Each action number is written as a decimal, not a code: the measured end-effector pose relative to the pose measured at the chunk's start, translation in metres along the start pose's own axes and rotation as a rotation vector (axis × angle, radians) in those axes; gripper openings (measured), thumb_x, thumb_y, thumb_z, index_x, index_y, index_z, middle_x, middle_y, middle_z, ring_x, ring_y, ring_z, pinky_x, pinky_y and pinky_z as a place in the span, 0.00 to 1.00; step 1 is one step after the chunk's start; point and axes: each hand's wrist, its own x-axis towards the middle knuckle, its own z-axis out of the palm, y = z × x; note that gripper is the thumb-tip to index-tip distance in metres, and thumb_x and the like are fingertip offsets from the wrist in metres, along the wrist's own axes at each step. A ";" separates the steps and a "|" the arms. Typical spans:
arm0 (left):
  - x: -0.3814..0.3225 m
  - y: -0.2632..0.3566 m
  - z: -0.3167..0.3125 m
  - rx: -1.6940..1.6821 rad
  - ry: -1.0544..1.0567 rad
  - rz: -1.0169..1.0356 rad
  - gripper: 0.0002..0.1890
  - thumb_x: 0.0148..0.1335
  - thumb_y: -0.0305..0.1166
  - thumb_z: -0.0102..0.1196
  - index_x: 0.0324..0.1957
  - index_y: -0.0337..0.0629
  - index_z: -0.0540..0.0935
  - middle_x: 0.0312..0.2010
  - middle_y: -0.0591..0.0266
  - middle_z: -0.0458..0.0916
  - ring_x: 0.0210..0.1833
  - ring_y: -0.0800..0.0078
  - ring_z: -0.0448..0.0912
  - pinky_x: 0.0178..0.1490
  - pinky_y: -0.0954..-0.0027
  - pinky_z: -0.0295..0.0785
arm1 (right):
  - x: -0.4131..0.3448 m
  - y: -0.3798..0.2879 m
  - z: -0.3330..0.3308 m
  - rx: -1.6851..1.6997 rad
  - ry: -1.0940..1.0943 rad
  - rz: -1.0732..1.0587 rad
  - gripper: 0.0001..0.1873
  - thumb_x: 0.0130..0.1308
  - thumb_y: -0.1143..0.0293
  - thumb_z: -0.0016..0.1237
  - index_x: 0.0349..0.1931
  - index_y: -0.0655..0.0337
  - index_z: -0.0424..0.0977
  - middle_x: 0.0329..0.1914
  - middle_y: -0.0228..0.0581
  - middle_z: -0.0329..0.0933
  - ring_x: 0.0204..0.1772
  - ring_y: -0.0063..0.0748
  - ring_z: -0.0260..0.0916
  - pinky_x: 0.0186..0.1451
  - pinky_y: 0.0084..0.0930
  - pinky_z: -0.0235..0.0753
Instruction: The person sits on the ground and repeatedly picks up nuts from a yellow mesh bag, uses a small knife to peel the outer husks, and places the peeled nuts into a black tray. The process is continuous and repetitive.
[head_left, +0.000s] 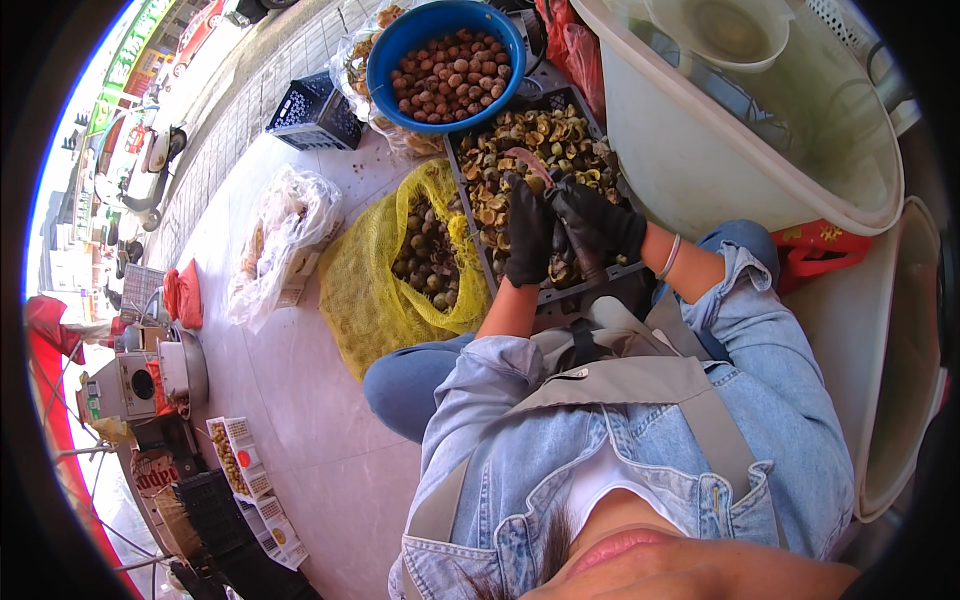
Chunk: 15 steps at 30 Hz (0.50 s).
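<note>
Both my hands wear black gloves and meet over a dark plastic crate of walnuts and cut husks. My right hand grips a curved knife. Its reddish-brown blade points up and left past my fingers, and the handle shows below the palm. At the fingertips of my left hand is a yellowish-brown walnut, close to the blade and partly hidden. Left of the crate, an open yellow mesh sack holds dark unhusked walnuts.
A blue basin of brown walnuts stands beyond the crate. To the right is a large pale tub of water. A plastic-wrapped bundle and a dark-blue basket sit at left. White baskets stand farther off.
</note>
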 end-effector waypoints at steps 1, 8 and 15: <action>-0.002 -0.007 0.004 -0.216 0.022 -0.091 0.23 0.54 0.31 0.49 0.53 0.29 0.68 0.51 0.38 0.66 0.55 0.39 0.63 0.64 0.56 0.55 | -0.002 -0.006 0.002 0.066 -0.008 0.035 0.12 0.68 0.65 0.31 0.36 0.63 0.66 0.21 0.42 0.71 0.21 0.35 0.70 0.28 0.30 0.74; 0.018 0.024 -0.017 -0.048 0.148 0.116 0.16 0.51 0.28 0.52 0.44 0.34 0.75 0.40 0.49 0.74 0.42 0.50 0.71 0.49 0.60 0.64 | 0.011 0.001 -0.006 0.080 0.074 -0.215 0.15 0.69 0.62 0.28 0.35 0.63 0.66 0.21 0.39 0.73 0.22 0.31 0.71 0.28 0.27 0.74; 0.020 0.035 -0.016 -0.413 0.316 -0.009 0.21 0.48 0.27 0.58 0.48 0.34 0.76 0.42 0.53 0.79 0.40 0.61 0.77 0.45 0.65 0.70 | 0.018 0.015 -0.009 -1.026 0.533 -0.611 0.12 0.63 0.64 0.39 0.30 0.65 0.69 0.21 0.53 0.71 0.26 0.54 0.70 0.29 0.42 0.70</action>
